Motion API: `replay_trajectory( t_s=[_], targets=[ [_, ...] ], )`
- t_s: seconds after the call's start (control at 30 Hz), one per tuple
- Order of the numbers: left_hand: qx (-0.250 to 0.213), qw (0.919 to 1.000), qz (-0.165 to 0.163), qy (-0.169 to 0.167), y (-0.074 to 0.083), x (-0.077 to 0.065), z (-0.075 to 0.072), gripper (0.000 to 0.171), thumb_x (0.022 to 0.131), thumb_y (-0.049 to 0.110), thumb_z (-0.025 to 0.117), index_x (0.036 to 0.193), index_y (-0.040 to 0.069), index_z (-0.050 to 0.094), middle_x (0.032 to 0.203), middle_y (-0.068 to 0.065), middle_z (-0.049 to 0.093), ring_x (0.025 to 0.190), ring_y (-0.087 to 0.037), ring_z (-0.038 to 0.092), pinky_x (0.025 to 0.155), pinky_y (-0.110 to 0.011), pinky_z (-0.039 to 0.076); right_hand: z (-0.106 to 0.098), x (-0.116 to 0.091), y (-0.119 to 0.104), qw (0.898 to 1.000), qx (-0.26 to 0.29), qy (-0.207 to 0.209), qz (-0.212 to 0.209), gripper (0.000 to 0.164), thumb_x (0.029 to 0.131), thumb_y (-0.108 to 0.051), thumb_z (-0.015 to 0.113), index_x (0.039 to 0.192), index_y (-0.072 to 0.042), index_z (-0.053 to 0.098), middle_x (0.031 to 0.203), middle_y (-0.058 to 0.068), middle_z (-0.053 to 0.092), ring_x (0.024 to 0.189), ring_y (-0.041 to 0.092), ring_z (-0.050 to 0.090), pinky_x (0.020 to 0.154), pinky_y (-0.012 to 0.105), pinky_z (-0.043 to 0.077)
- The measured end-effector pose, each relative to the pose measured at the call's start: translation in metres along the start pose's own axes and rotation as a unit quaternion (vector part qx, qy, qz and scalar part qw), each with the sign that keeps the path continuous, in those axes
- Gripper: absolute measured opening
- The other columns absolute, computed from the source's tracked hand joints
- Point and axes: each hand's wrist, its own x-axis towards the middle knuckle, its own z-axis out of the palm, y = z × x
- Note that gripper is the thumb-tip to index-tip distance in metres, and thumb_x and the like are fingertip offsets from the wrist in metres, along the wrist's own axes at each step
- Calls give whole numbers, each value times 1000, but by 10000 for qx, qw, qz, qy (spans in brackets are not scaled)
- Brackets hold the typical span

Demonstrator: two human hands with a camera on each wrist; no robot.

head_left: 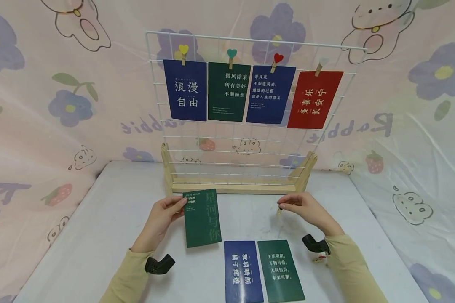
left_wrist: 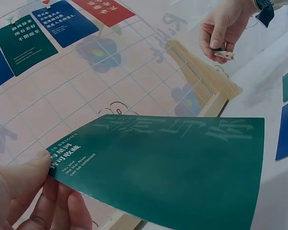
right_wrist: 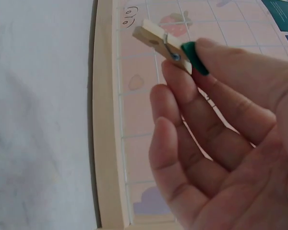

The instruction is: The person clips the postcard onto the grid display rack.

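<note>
My left hand (head_left: 163, 216) pinches a green card (head_left: 202, 223) by its upper left edge, thumb on the printed face, raised in front of the rack. In the left wrist view the card (left_wrist: 182, 167) spreads wide with pale lettering. To the right, my right hand (head_left: 307, 208) holds a small wooden clothespin (head_left: 279, 209) between thumb and fingers. The right wrist view shows that clothespin (right_wrist: 163, 45) with a dark green ornament at the thumb end and a metal spring. Its tip points away from the hand and touches nothing.
A white wire grid rack (head_left: 227, 145) on a wooden base (head_left: 231, 187) stands behind. Clothespins hold several cards on it, including a red card (head_left: 314, 99). Nearer lie a blue card (head_left: 244, 271) and another green card (head_left: 282, 271). A red-topped clothespin (head_left: 319, 258) lies by the right wrist.
</note>
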Motion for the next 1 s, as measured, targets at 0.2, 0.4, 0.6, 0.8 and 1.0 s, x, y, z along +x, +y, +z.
replay_trajectory(
  t_s=[0.2,0.4,0.6,0.8,1.0],
  targets=[
    [44,9999,-75,99,4,3,-2,34,91,18,68,115,-5,61,92,-3,66,80,-13,63,79,-26,54,2,9,-9,9998,-110,126,-133,24,93,-25,64,111,-10,69,106,4,69,99,28,63,85,39,51],
    [189,9997,-67,158,9,8,-2,39,90,21,68,119,-4,61,96,-3,64,81,-13,61,82,-27,54,5,19,-20,9994,-165,125,-284,23,94,-24,64,112,-11,69,108,3,68,100,22,62,85,38,51],
    [90,9998,-42,194,12,13,-2,37,91,21,67,118,-4,61,96,-2,63,81,-13,58,81,-25,53,11,28,-30,9990,-64,142,-427,22,94,-20,64,113,-11,69,109,3,68,98,21,63,85,36,52],
    [40,9995,36,304,13,17,-4,39,91,23,67,120,-3,60,96,-2,61,81,-13,56,80,-24,53,21,37,-38,9984,-48,135,-539,23,94,-19,64,114,-8,69,109,4,68,97,19,64,84,36,53],
    [-38,9994,108,328,15,24,-1,42,90,24,68,121,-3,60,98,-2,61,84,-13,57,81,-23,52,30,46,-44,9985,19,127,-526,23,93,-18,64,114,-9,69,112,7,67,97,20,63,85,38,53]
  ],
)
